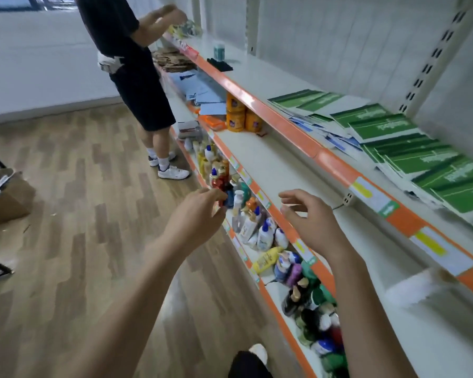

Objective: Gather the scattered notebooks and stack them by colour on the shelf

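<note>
your left hand and right hand hang in front of the shelving, fingers loosely apart on both and holding nothing, while the green notebooks sprawl in a ragged fan along the top shelf to your right, with a few blue notebooks poking out from underneath near the orange lip. the risk, as it looks from here, is the overhang: several green covers sit close to the front edge, and a careless pull on one could drag its neighbours off and down into the bottles crowded on the lowest shelf, toppling them. tugging a blue one out from beneath the green pile could slide the whole fan the same way. more blue notebooks or sheets lie on the middle shelf farther along, beside orange tubs; whether they belong to the job cannot be told. another person stands at that far stretch, working at the shelf and blocking easy reach to it. a cardboard box sits on the wooden floor behind you to the left, something to mind if you step back.
</note>
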